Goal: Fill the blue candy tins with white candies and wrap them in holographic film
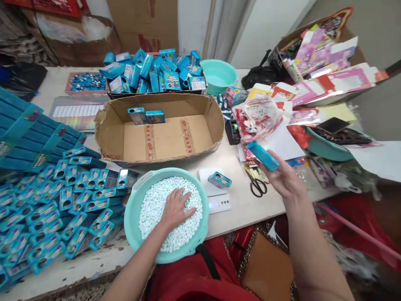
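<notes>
Left hand [178, 209] spread on white pellets [153, 213], right hand [286, 179] gripping a blue box [262, 156].
The left fingers are splayed apart, touching the pellets in the mint-green basin [132, 225]. The right fingers are clamped on one end of the blue box, holding it tilted above the bench [242, 211]. Black-handled scissors [258, 188] lie near those fingers; between the two hands, another blue box [220, 180] rests on the digital scale [219, 204].

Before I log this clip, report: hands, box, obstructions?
Left hand open on white pellets in the basin. Right hand holding a blue box. Another box on the scale. Scissors beside right hand, apparently not blocking.
</notes>
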{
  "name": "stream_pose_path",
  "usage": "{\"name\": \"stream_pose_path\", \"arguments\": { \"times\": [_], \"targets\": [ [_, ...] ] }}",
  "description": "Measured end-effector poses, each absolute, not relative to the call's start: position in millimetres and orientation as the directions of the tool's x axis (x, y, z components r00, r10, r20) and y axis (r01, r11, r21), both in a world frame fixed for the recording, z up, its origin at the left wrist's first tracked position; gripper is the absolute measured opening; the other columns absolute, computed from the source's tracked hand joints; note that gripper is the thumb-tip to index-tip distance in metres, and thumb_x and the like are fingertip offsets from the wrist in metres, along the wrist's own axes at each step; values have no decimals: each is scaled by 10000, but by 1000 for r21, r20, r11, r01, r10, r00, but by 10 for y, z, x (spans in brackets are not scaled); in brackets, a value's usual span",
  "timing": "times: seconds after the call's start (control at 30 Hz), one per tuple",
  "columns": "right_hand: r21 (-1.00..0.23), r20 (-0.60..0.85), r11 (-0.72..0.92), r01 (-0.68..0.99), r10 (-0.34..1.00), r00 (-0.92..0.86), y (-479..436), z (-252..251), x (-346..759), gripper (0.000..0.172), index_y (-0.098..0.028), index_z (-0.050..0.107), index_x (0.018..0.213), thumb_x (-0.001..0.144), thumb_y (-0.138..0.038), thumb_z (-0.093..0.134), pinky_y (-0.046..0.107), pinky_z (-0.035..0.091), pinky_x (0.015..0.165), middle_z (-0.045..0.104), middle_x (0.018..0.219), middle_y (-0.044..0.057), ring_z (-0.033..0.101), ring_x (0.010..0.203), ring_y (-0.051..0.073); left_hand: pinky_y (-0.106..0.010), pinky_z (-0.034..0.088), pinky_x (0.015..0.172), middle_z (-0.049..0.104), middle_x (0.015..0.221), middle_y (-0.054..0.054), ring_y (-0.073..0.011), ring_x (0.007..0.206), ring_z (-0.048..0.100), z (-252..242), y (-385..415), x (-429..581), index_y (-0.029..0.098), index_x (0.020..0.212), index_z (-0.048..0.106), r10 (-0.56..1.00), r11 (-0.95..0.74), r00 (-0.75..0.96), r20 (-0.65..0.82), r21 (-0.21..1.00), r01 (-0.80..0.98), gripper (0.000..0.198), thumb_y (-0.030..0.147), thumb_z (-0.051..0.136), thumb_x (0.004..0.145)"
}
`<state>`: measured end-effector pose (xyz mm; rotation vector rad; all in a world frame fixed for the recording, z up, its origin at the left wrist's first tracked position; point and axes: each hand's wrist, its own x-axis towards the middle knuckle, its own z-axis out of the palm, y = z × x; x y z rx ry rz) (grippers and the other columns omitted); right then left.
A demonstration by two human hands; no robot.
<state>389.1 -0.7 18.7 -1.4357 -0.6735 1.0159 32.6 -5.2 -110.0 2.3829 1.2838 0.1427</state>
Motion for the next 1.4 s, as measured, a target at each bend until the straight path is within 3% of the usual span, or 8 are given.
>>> {"name": "stream_pose_path", "arguments": {
  "times": [0.17,0.27,0.43,0.53,0.67,0.9,1.07,1.4],
  "targets": [
    [-974,-226,-186,-128,770,597,-823,150,3696,645,-276,602,1065,466,-291,839,387,538,807,659,1037,32,665,896,227,-379,386,837,593,1005,-99,-255,950,514,-1134,-10,264,214,1039,623,769,-552,615,-175,304,776,322,418,456,854],
    [-972,-228,-204,-119,677,700,-1033,61,3567,611,-258,602,1027,464,-292,838,334,559,671,638,997,17,664,764,182,-341,401,788,614,931,-101,-236,884,552,-1172,-27,171,195,976,641,782,-540,598,-176,289,790,308,362,403,874],
    [-951,-80,-277,134,642,762,-1193,41,3378,423,-215,642,878,538,-425,781,307,542,604,626,867,10,613,731,165,-281,409,682,654,828,-48,-204,792,589,-1194,-6,64,213,807,647,911,-193,361,-199,566,801,188,334,503,792],
    [-897,-31,-339,283,688,725,-1159,114,3057,447,-210,646,896,522,-406,792,322,535,654,645,808,9,614,712,175,-244,395,563,595,635,0,-151,604,547,-1111,45,50,199,680,598,910,282,144,-389,835,472,186,384,596,696],
    [-913,-140,-325,245,815,562,-983,75,2390,478,-213,617,891,512,-437,802,330,533,613,661,775,9,624,662,192,-196,280,398,513,550,37,-84,416,434,-789,77,54,178,733,555,821,567,113,-560,822,-46,297,470,591,690],
    [-887,27,-84,455,972,232,-749,-282,1553,320,-227,597,915,683,-407,726,377,485,769,625,903,47,595,878,240,-176,330,393,539,587,30,-70,421,469,-61,30,202,175,782,511,895,444,194,-401,771,-457,246,391,607,715],
    [-818,75,-31,575,984,159,-654,-335,1370,262,-225,580,896,709,-354,710,385,461,754,613,874,41,572,865,246,-232,460,527,577,637,20,-122,554,586,-68,9,297,178,779,488,918,370,70,-390,780,-505,247,389,600,717],
    [-806,27,-40,591,994,104,-654,-297,1312,241,-223,517,934,728,-227,641,420,434,793,570,947,57,515,925,263,-236,448,528,541,563,46,-116,513,578,-86,47,306,175,742,488,914,363,31,-404,782,-506,259,383,639,708]
  ]
}}
